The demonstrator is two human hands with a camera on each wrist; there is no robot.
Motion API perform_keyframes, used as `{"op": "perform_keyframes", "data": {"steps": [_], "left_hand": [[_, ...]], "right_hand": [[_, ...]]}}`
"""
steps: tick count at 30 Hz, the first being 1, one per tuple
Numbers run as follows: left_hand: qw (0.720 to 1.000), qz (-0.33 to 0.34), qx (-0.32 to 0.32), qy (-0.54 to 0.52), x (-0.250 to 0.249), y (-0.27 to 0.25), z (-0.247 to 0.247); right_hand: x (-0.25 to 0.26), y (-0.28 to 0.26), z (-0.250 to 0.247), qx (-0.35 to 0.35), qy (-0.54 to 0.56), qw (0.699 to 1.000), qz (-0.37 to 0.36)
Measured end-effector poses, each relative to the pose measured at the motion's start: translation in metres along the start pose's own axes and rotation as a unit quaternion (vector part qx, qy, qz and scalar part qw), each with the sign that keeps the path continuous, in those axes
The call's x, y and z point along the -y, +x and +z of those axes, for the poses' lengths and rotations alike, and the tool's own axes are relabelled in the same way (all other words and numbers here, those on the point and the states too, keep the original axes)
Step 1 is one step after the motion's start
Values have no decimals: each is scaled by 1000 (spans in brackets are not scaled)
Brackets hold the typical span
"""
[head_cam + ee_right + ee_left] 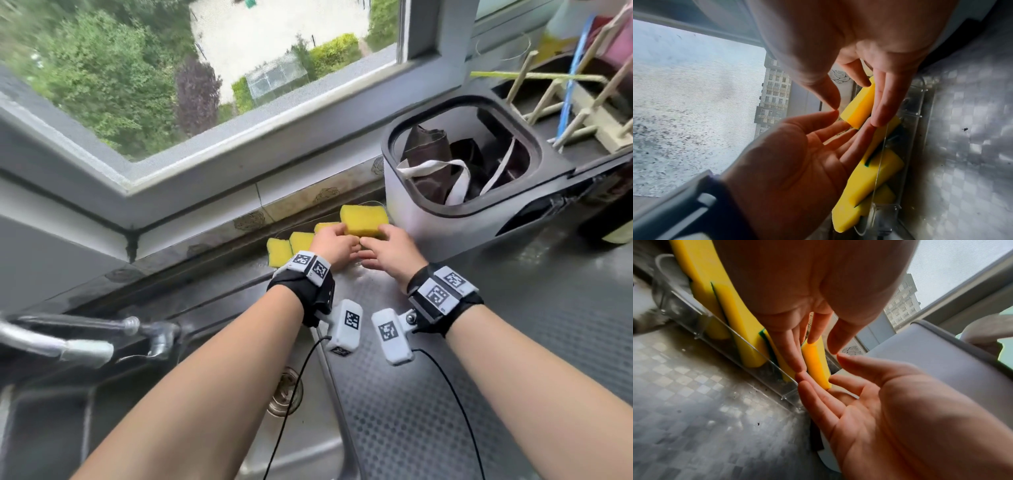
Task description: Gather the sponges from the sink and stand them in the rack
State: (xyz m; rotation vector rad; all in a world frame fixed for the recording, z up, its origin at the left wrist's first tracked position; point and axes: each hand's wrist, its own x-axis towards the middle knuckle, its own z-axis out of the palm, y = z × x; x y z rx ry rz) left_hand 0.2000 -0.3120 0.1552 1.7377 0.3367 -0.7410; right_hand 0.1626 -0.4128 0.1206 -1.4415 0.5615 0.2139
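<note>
Several yellow sponges with green backs stand in a clear plastic rack [748,345] against the tiled wall under the window. Three of them [279,251] [301,241] [325,226] sit left of my hands. The rightmost sponge [363,221] stands higher, at the rack's right end. My left hand [334,245] touches its left end with straight fingers [795,353]. My right hand [387,250] meets its right end, fingers [879,104] laid along its side. Both thumbs hover off the sponge [859,105], their tips almost touching. Its lower edge is hidden behind my fingers.
A grey bin [404,205] holding a dark bag stands right beside the rack. A wooden dish rack [582,113] is at the far right. The faucet [68,342] and sink drain [286,390] lie to the lower left. A textured steel drainboard [513,342] spreads below my hands.
</note>
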Motion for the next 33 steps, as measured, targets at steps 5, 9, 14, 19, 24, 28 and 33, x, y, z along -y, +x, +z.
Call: {"op": "perform_keyframes", "data": {"steps": [5,9,14,19,24,28,33], "left_hand": [[999,-10,34,-23,3,-10,-4],[999,-12,11,-52,10,-14,-4],[998,-10,9,-62,8,-18,0],[999,11,14,-48,13,-13,3],[1000,7,8,-27,17,-13,0],[999,27,19,1,16,-37,-7],[999,30,-11,2,47,-69,-39]], "right_hand": [[-4,-16,-5,-41,-57,997,-44],[1,-11,0,-1,-83,997,1],[14,-6,0,-16,-74,997,22],[5,-8,-10,-56,-147,987,-30],[1,-7,-1,-8,-125,992,8],[0,-7,1,23,-104,994,19],[2,-31,-7,-18,-16,999,-41]]}}
